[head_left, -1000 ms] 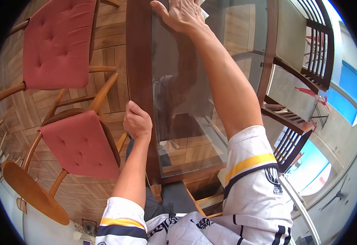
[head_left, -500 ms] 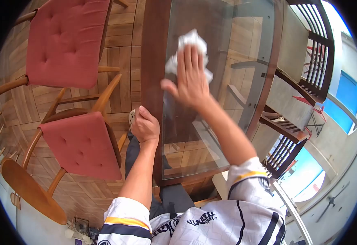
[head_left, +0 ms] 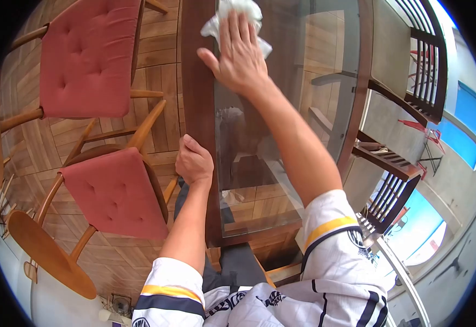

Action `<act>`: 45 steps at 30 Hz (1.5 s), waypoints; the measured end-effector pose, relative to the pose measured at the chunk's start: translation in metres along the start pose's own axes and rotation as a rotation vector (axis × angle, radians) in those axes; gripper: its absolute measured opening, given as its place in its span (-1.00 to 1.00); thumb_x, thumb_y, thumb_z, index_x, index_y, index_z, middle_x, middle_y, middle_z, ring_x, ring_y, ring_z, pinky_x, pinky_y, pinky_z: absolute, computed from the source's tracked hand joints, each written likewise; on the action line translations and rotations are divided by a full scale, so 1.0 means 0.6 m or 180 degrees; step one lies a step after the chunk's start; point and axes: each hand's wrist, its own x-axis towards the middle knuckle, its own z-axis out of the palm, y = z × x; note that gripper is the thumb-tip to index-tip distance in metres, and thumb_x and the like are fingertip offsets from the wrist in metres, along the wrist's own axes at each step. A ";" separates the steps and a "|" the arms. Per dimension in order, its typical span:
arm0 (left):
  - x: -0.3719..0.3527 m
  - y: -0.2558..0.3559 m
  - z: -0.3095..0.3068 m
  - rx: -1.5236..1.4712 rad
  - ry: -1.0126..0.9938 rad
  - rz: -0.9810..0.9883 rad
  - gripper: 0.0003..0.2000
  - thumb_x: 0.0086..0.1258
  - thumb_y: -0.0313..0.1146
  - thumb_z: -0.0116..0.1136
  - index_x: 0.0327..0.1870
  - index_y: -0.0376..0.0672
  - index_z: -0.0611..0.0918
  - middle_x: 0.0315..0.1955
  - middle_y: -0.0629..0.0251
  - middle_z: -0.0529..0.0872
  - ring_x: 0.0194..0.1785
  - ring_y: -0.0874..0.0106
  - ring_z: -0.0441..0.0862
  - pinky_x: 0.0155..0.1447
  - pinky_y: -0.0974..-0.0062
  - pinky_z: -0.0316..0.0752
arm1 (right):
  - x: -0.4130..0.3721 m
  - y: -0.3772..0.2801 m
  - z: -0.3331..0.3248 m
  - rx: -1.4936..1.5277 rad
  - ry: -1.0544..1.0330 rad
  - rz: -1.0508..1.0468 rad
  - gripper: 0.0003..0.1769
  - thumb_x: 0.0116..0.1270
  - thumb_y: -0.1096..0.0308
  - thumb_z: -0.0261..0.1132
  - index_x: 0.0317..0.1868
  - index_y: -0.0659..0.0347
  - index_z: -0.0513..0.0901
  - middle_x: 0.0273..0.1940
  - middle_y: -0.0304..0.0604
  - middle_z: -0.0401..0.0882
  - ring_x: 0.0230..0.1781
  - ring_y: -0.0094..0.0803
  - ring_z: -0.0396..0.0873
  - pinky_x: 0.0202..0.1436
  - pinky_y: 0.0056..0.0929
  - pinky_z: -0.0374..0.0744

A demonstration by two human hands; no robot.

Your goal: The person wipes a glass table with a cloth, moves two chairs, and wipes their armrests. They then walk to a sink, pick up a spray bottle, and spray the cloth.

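White cloth [head_left: 243,6] lies at the top centre of the frame, under your right hand [head_left: 242,68], partly on the glass top [head_left: 249,125] and partly over the wooden border [head_left: 197,98] to its left. That hand is wide, its fingers laid flat on the cloth rather than closed around it, with the thumb out to the side, off the fabric. As I judge it, your main risk is there: if the cloth drags, your fingers could slide over it and leave it bunched behind. Its loose folds could also snag where glass meets wood, and your bare thumb or palm could smudge the pane if they touch it.

Your left hand [head_left: 195,165] is curled narrow beside the border, near the centre of the frame; I can't tell whether it grips the edge. If it bears your weight without a firm hold, it could slip while your right arm is stretched so far. Watch your left elbow too: swung outward, it could knock the red-cushioned chair [head_left: 115,196] at lower left. Your right sleeve [head_left: 333,218] could brush the table's near corner if you lean lower.
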 end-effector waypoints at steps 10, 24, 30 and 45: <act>0.005 -0.002 0.002 0.0014 0.0079 -0.0034 -0.51 0.55 -0.06 -0.34 -0.25 -0.24 0.64 -0.39 -0.11 0.69 -0.25 -0.14 0.62 -0.17 -0.06 0.48 | -0.209 -0.001 -0.061 -0.0264 -0.0306 0.0117 -0.34 0.41 0.16 0.05 0.34 0.52 0.25 0.40 0.34 0.12 0.47 0.24 0.01 0.50 0.07 0.02; -0.002 -0.030 -0.005 -0.0375 -0.0256 0.0046 -0.29 0.52 0.14 -0.55 0.04 -0.31 0.61 -0.05 -0.21 0.63 0.10 -0.13 0.53 0.20 0.02 0.40 | -0.335 -0.056 -0.014 -0.0460 0.0441 -0.0716 -0.69 0.19 0.47 0.13 -0.02 0.22 0.55 0.05 -0.11 0.56 0.18 -0.19 0.50 -0.04 -0.35 0.65; -0.067 -0.183 -0.043 -0.1236 -0.0267 0.1571 -0.41 0.56 0.04 -0.37 0.31 -0.32 0.37 0.25 -0.14 0.44 0.35 -0.03 0.32 0.42 0.18 0.18 | -0.730 -0.281 -0.134 0.0610 -0.0487 -0.0624 -0.64 0.13 0.45 0.15 -0.06 0.42 0.58 0.10 0.09 0.54 0.25 -0.01 0.45 0.25 -0.22 0.50; -0.578 -0.733 -0.599 -0.4239 -0.3207 -0.0977 -0.36 0.49 0.16 -0.12 0.33 -0.24 0.35 0.20 0.18 0.49 0.23 0.30 0.47 0.28 0.28 0.37 | -0.781 -0.863 -0.423 0.7341 -0.0956 0.3570 -0.46 0.18 0.65 0.07 0.24 0.34 0.43 0.13 -0.05 0.56 0.08 -0.32 0.58 0.16 -0.30 0.55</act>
